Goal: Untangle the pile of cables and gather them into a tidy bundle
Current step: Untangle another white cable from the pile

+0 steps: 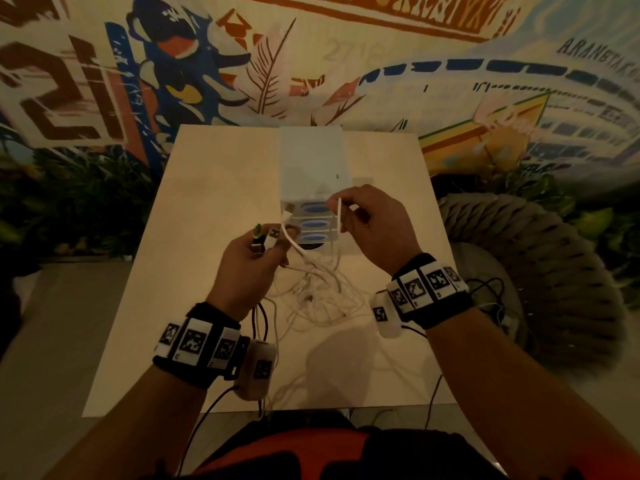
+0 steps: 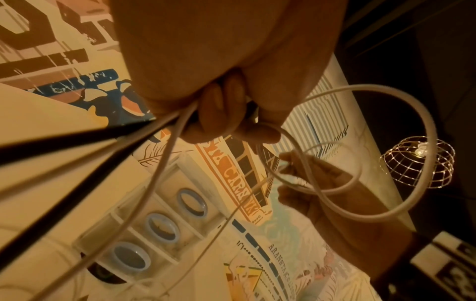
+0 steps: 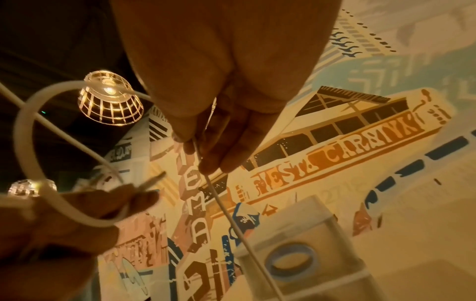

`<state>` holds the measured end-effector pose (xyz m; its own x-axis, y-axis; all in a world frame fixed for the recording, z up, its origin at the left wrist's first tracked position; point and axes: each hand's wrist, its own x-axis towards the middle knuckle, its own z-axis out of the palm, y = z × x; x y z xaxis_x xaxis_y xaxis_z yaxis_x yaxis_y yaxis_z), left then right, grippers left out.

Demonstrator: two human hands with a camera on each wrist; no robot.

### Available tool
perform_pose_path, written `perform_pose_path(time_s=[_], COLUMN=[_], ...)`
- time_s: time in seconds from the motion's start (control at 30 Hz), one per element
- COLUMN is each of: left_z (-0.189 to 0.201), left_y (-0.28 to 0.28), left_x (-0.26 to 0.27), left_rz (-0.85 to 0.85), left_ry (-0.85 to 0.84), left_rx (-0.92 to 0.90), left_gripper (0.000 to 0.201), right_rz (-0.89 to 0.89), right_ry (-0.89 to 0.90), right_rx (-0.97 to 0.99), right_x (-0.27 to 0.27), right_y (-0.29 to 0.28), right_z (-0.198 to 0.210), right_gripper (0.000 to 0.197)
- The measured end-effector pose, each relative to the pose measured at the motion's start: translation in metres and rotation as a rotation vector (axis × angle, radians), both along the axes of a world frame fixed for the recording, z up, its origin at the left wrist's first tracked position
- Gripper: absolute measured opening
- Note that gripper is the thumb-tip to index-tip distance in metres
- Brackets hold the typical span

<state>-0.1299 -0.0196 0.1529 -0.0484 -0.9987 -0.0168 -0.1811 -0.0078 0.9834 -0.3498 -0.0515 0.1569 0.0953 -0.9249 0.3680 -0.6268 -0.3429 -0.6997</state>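
A tangle of thin white cables [image 1: 318, 296] lies on the pale table [image 1: 214, 188] between my wrists. My left hand [image 1: 273, 244] is raised above it and grips several cable ends: a USB plug [image 1: 273, 234], a green-tipped plug [image 1: 257, 230] and black cables [image 1: 258, 320] that hang down. In the left wrist view the left hand [image 2: 226, 122] has its fingers curled round black cables [image 2: 64, 140] and a white loop [image 2: 422, 163]. My right hand [image 1: 341, 204] pinches one white cable [image 1: 339, 220] and holds it up; in the right wrist view the right hand [image 3: 201, 154] pinches this cable [image 3: 231, 220].
A white box with clear drawers holding blue rings [image 1: 311, 157] stands at the table's far middle, just behind my hands. A woven round seat [image 1: 540, 265] sits to the right of the table. Plants and a painted wall lie beyond.
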Motion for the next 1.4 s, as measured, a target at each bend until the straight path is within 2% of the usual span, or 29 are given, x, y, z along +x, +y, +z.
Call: perform_pose_path(time_s=[0.13,0.23,0.37,0.47,0.53,0.63,0.7,0.83,1.0,1.23,1.3,1.4], left_z=[-0.002,-0.001,0.007,0.007,0.005,0.010,0.013,0.013,0.008,0.010,0.007,0.004], left_y=[0.001,0.001,-0.001,-0.004,-0.006,-0.005,-0.004,-0.006,-0.010,-0.006,-0.007,-0.007], left_x=[-0.015,-0.022,-0.026,-0.021,-0.018,-0.017,-0.017,-0.011,0.001,0.008,0.012,0.016], left_rz=[-0.084,-0.142,-0.142,-0.096,-0.071,-0.061,-0.066,-0.039,0.031,0.079,0.071,0.081], left_ry=[0.023,-0.016,0.025,0.101,0.136,0.170,0.166,0.215,0.276,0.205,0.128,0.112], left_rx=[-0.029,-0.063,-0.059,-0.004,0.033,0.032,0.006,0.030,0.044,0.003,0.010,0.047], left_gripper=[0.016,0.014,0.021,0.015,0.021,0.021,0.022,0.026,0.032,0.034,0.030,0.022], right_rz=[0.094,0.176,0.237,0.207,0.183,0.195,0.210,0.156,0.016,-0.093,-0.156,-0.289], right_ry=[0.011,-0.077,-0.229,-0.351,-0.303,-0.013,0.137,0.174,-0.068,-0.076,-0.201,-0.360], right_rx=[-0.054,-0.062,0.015,0.126,0.271,0.469,0.470,0.412,0.280,0.103,0.102,0.108], right_x=[0.016,0.026,0.027,0.015,0.012,0.013,0.012,0.008,0.002,-0.018,-0.039,-0.080], right_y=[0.008,0.013,0.015,0.018,0.019,0.015,0.012,0.004,-0.010,-0.011,-0.005,0.012], right_z=[0.018,0.030,0.038,0.027,0.009,-0.037,-0.061,-0.063,-0.040,-0.009,-0.006,-0.001], right_gripper=[0.012,0.014,0.015,0.041,0.053,0.038,0.023,0.012,0.011,0.014,0.012,0.015])
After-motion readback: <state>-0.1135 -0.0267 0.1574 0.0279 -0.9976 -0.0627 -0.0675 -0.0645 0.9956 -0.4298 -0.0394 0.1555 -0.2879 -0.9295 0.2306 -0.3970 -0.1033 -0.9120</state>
